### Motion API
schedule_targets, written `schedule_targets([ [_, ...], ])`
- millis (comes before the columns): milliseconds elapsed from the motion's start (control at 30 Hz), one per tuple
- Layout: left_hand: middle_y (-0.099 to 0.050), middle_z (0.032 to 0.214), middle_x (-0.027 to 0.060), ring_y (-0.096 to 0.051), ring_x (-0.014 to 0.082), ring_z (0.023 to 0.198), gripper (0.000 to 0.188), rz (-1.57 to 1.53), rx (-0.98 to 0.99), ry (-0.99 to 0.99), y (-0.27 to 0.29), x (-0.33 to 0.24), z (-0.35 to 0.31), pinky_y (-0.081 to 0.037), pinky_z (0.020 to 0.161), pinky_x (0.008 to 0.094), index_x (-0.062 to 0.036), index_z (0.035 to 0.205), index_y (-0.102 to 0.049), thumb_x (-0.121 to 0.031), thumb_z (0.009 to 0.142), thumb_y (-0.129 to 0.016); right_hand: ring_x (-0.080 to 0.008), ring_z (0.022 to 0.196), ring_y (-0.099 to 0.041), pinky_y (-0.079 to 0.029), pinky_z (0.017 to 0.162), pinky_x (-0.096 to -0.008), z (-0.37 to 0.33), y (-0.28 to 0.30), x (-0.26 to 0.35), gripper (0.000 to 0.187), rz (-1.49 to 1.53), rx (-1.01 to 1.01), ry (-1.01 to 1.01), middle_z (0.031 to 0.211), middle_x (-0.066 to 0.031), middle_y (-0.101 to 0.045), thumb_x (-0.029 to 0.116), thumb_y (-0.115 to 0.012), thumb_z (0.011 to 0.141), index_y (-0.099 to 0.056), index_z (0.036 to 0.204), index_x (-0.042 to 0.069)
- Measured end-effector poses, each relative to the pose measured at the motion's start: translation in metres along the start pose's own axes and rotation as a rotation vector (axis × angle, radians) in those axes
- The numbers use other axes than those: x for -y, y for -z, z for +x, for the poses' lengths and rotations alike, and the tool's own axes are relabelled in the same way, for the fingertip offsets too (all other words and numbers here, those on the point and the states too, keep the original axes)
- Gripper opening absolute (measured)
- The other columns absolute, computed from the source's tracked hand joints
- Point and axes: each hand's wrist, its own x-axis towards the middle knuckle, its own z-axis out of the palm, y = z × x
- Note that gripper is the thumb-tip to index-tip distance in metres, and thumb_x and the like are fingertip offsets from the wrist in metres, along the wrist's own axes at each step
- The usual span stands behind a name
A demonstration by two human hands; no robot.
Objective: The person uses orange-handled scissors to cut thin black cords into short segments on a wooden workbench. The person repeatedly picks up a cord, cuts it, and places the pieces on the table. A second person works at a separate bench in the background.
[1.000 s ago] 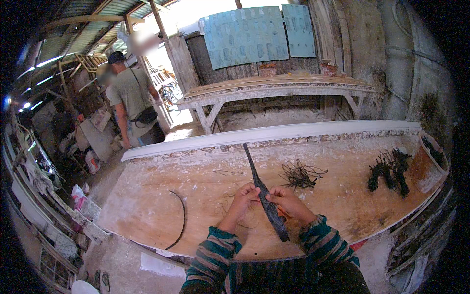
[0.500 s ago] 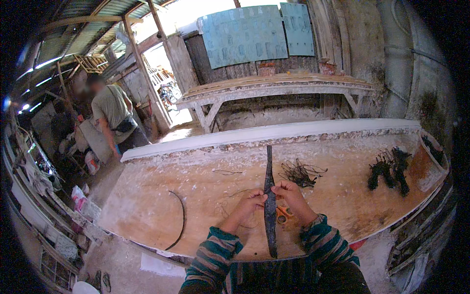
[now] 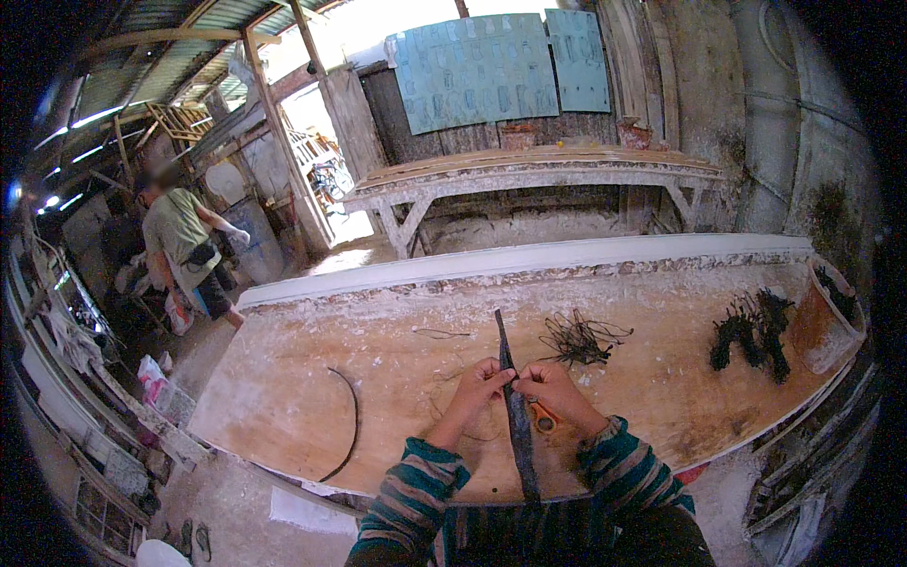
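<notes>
A long dark strip (image 3: 521, 439), narrow at its far tip, stands between my two hands over the board in front of me. My left hand (image 3: 480, 386) pinches its left edge. On the other edge, the thumb and fingers of my right hand (image 3: 559, 389) are closed, close to my left fingertips. The strip leans slightly, with its near end by my lap. Partly behind my right hand lie orange-handled scissors (image 3: 543, 417). Beyond that hand rests a loose tangle of thin black loops (image 3: 583, 340).
The wooden board (image 3: 283, 378) has a white raised far edge (image 3: 529, 257). A curved black cord (image 3: 355, 416) lies left; dark bundles (image 3: 746, 331) and a tipped clay-coloured container (image 3: 820, 321) are right. A person (image 3: 184, 241) stands far left. A bench (image 3: 529, 170) stands behind.
The strip's far tip has shifted down and left, so it now leans. My hands have changed position slightly along it. The other person has straightened, turned and stretched out an arm.
</notes>
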Motion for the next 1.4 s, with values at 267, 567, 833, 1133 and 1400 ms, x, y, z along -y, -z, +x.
schedule_targets([
  [267,-0.046,0.057,-0.0047,-0.044,0.004,0.048,0.017,-0.134,-0.022,0.093,0.008,0.0,-0.001,-0.03,0.041,0.0182,-0.0107,0.077,-0.054,-0.025,0.086,-0.058,-0.0087,0.062,-0.049,-0.039,0.057,-0.0247,-0.001,0.001,0.008,0.013,0.132,-0.036,-0.024,0.066,0.0007,-0.055,0.014,-0.059,0.08,-0.06,0.076,0.002],
  [567,-0.05,0.061,-0.0033,-0.047,0.0054,0.051,0.02,-0.168,0.014,0.175,0.002,-0.013,-0.007,-0.032,0.041,0.018,-0.012,0.08,-0.055,-0.031,0.085,-0.058,-0.0104,0.068,-0.054,-0.042,0.064,-0.0245,0.004,0.006,-0.007,0.015,0.192,-0.078,-0.049,0.075,-0.0015,-0.059,0.018,-0.059,0.082,-0.061,0.085,0.003],
  [833,-0.05,0.062,-0.0024,-0.048,0.007,0.052,0.022,-0.046,0.086,0.158,-0.002,-0.006,-0.007,-0.034,0.044,0.0199,-0.0103,0.08,-0.056,-0.032,0.085,-0.056,-0.0086,0.068,-0.056,-0.045,0.064,-0.0247,0.005,0.007,-0.001,0.009,0.358,-0.072,-0.076,0.077,0.0,-0.06,0.014,-0.057,0.085,-0.056,0.078,0.008],
  [1133,-0.053,0.064,-0.001,-0.049,0.0086,0.053,0.021,-0.228,0.029,0.169,-0.01,-0.011,-0.01,-0.036,0.047,0.0198,-0.0084,0.079,-0.057,-0.028,0.085,-0.055,-0.0113,0.068,-0.057,-0.046,0.065,-0.0264,-0.002,0.003,0.012,0.012,0.668,-0.036,-0.139,0.076,-0.0008,-0.06,0.013,-0.054,0.086,-0.055,0.076,0.009],
  [1400,-0.055,0.066,-0.0018,-0.05,0.0066,0.058,0.026,0.043,0.182,0.137,-0.007,-0.007,-0.01,-0.037,0.05,0.0192,-0.0089,0.077,-0.058,-0.033,0.087,-0.054,-0.0111,0.067,-0.057,-0.045,0.063,-0.0263,0.003,0.003,0.005,0.014,0.405,-0.158,-0.081,0.074,-0.0014,-0.059,0.017,-0.055,0.086,-0.056,0.076,0.008],
])
